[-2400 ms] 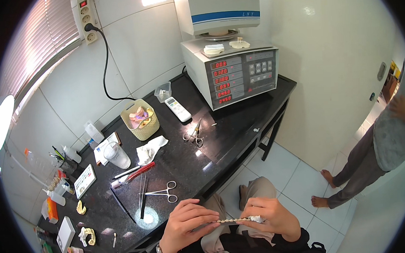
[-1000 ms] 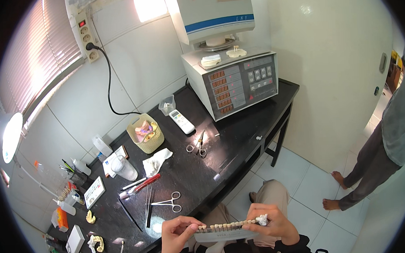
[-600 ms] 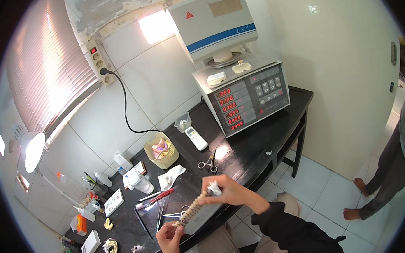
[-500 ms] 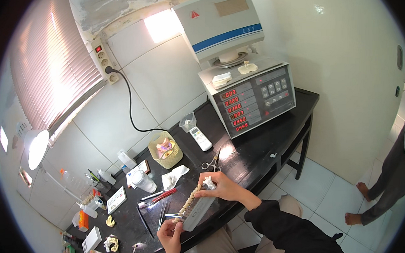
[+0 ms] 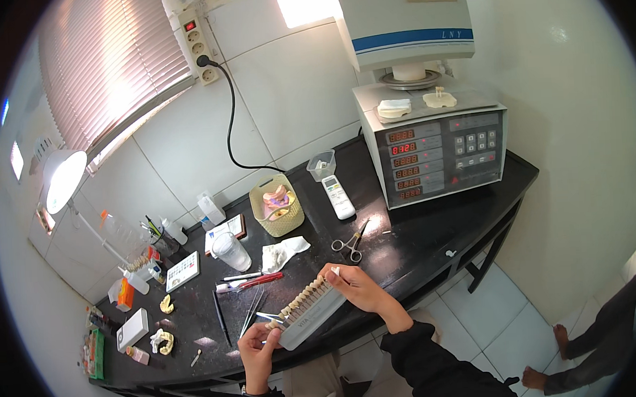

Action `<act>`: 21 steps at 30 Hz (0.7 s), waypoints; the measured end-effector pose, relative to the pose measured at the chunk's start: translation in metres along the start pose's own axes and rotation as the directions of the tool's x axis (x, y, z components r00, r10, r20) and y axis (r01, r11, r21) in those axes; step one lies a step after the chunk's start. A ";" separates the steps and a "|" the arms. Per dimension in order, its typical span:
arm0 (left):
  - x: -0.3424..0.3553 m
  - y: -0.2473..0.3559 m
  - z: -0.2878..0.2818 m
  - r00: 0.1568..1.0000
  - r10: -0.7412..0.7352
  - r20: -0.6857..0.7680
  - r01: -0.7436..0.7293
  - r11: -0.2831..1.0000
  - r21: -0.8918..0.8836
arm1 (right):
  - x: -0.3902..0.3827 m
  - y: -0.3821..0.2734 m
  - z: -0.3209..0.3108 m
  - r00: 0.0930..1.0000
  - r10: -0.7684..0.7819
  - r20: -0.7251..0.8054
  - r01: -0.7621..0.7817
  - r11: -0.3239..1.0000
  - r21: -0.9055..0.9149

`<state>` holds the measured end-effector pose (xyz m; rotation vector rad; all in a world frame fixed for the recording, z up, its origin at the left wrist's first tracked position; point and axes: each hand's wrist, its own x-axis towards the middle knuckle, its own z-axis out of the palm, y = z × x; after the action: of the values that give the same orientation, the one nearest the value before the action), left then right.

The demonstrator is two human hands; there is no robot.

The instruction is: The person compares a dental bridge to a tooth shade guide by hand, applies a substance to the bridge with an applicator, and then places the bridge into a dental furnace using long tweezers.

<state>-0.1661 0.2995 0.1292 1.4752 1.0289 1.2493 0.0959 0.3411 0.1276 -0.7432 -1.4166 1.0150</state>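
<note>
Grey tooth-shade bar (image 5: 315, 322); ivory teeth (image 5: 306, 298); pale-yellow, woven-patterned basket (image 5: 285, 225); black table (image 5: 422, 226); black sleeve (image 5: 438, 355).

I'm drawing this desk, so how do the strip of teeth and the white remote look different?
The strip of teeth is held by the left hand and right hand; the white remote lies on the table. The strip has tooth shapes along its upper edge; the remote has small buttons. The strip slants up to the right, the remote down. Both are long and narrow.
</note>
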 end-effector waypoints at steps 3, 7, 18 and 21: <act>0.001 0.002 0.000 0.999 -0.026 -0.018 0.026 1.000 -0.016 | 0.002 0.002 0.003 1.000 0.019 -0.003 -0.019 0.998 -0.062; 0.000 0.006 -0.003 0.997 -0.063 -0.036 0.063 0.998 0.006 | 0.001 -0.010 0.005 0.997 0.065 0.038 -0.056 0.976 -0.209; 0.003 0.005 -0.003 0.990 -0.124 0.062 0.126 0.991 -0.038 | -0.001 -0.012 -0.002 0.991 0.137 -0.013 -0.136 0.965 -0.223; 0.006 0.021 0.007 0.996 -0.084 0.031 0.087 0.988 -0.125 | 0.004 -0.016 0.001 0.995 0.096 -0.038 -0.101 0.979 -0.178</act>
<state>-0.1574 0.2999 0.1509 1.3337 0.9682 1.2088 0.0964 0.3382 0.1439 -0.9655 -1.4710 0.9559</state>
